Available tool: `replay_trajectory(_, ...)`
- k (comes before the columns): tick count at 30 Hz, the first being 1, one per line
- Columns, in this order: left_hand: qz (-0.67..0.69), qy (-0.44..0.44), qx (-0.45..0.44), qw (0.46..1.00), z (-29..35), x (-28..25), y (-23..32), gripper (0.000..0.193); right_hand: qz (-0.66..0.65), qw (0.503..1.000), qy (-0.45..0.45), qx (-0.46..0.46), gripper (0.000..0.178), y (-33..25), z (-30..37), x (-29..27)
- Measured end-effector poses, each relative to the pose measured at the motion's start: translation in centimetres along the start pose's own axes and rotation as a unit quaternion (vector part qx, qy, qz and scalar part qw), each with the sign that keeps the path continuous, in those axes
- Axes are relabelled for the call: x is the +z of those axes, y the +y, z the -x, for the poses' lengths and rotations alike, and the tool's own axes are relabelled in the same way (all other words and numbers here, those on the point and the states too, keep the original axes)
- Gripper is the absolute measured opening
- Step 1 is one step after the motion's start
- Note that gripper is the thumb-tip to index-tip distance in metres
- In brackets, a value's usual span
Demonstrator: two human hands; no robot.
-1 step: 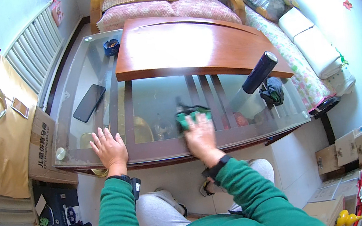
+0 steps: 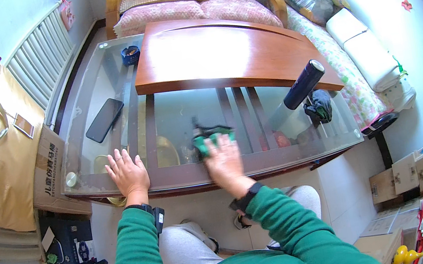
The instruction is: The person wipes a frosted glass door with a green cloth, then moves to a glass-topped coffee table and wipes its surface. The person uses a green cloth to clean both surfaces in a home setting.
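My right hand presses down on a crumpled green and black cloth near the front edge of a glass-topped table. Motion smears the cloth and fingertips a little. Flat on the glass to the left rests my left hand, fingers spread, with nothing in it. Beyond it lies a black phone. A dark cylindrical bottle stands at the right, beside a bunched dark cloth item.
A glossy reddish-brown wooden board covers the table's far part. A blue ashtray sits at the far left. Behind is a cushioned sofa. Cardboard boxes stand on the right, and a tan bag on the left.
My right hand has slid slightly left across the glass, taking the green and black cloth along. My left hand stays in place.
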State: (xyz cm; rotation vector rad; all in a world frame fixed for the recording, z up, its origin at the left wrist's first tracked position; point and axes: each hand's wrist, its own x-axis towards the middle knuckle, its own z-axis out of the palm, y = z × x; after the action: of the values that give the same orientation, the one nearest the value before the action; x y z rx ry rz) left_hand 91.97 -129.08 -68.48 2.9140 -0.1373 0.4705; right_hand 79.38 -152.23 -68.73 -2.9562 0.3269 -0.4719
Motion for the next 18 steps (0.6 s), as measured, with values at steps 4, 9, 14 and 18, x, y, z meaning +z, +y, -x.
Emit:
replay_trajectory(4, -0.001, 0.001, -0.003, 1.0, 0.0, 0.2, -0.1, 0.048, -0.077, 0.99, -0.055, -0.106, 0.052, -8.0, -0.2, -0.5)
replay_trajectory(9, -0.004, -0.001, -0.006, 1.0, -0.2, 0.3, -0.2, 0.048, -0.096, 0.979, -0.071, -0.166, 0.055, -6.1, 0.4, -2.1)
replay_trajectory(14, -0.003, -0.004, -0.007, 1.0, -0.1, 0.3, -0.2, 0.049, -0.018, 0.998, -0.007, -0.059, 0.055, 3.9, 3.3, -3.9)
replay_trajectory(18, 0.004, -0.007, -0.005, 1.0, -0.1, 0.2, -0.2, 0.049, 0.066, 0.995, 0.006, 0.07, 0.056, 13.8, 6.9, -5.3)
